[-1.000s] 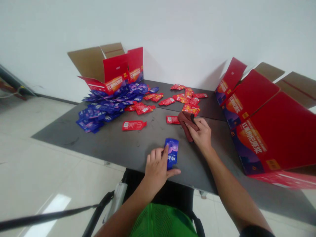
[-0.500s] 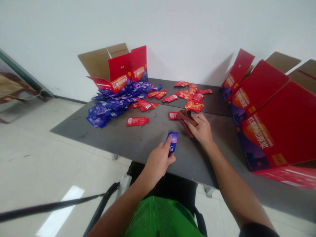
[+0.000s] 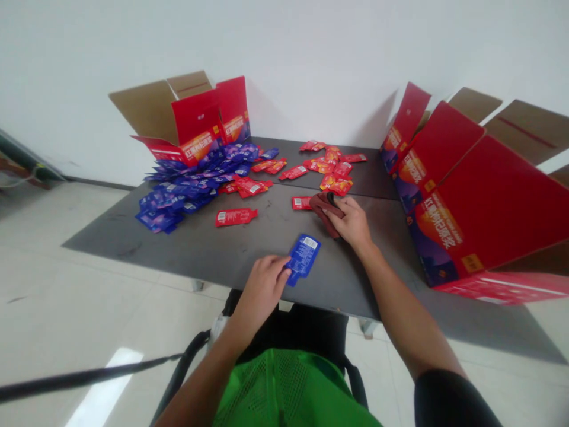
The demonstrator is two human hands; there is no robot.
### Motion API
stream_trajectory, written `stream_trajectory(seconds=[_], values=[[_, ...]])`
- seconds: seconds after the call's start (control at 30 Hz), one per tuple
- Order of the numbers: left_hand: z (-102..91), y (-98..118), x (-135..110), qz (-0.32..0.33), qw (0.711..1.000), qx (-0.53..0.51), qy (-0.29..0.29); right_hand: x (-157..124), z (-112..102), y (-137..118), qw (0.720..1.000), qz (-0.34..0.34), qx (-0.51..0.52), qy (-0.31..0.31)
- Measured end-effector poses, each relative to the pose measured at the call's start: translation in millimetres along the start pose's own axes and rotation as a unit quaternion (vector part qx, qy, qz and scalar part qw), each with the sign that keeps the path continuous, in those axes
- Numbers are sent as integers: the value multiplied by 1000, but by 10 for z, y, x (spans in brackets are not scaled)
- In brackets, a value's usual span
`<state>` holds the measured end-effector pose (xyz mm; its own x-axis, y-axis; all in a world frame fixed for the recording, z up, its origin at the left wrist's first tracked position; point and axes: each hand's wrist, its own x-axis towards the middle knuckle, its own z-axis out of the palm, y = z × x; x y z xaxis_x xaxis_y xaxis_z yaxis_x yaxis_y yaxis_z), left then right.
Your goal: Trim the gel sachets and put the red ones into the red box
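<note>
A blue sachet lies flat on the dark grey table, tilted on the diagonal with its narrow spout end pointing down and left. Its back faces up, showing a white barcode patch near the wider top end. It sits near the table's front edge, just beside the person's left hand, and well apart from the heap of blue sachets on the left side of the table. The left hand comes in low from the front with the fingers curled and pressed together, their tips at the sachet's lower left edge. From this angle it is hard to say whether they pinch the sachet or only touch it. The right hand lies further up the table, palm down, its fingers closed over a bunched brown cloth. A single red sachet lies just beyond the cloth, and another lies to the left, between the hands and the blue heap. More red sachets are scattered toward the back. An open red cardboard carton stands at the back left corner, and a larger opened red carton lines the right end of the table.
</note>
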<state>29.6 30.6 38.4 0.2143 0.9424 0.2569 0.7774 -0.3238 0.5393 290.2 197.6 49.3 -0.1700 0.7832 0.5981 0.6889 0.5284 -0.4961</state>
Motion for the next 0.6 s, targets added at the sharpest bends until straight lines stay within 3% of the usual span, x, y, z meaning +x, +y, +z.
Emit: stream_trajectory(seconds=[0.17,0.27,0.37,0.47,0.53,0.6], values=[[115,98,-433,111,990,82,16,22,7,5,999,-14,-7,-40],[207,54,-559,165,982,90,5,17,7,-213,997,-48,5,-52],[251,-23,-567,171,982,73,16,-119,47,-622,988,-112,16,-102],[265,-61,-535,162,985,40,43,-344,153,-951,964,-186,-1,-190],[269,-61,-522,156,986,25,52,-432,230,-977,952,-208,-22,-224],[268,-50,-518,154,987,15,48,-408,272,-840,956,-191,-44,-220]])
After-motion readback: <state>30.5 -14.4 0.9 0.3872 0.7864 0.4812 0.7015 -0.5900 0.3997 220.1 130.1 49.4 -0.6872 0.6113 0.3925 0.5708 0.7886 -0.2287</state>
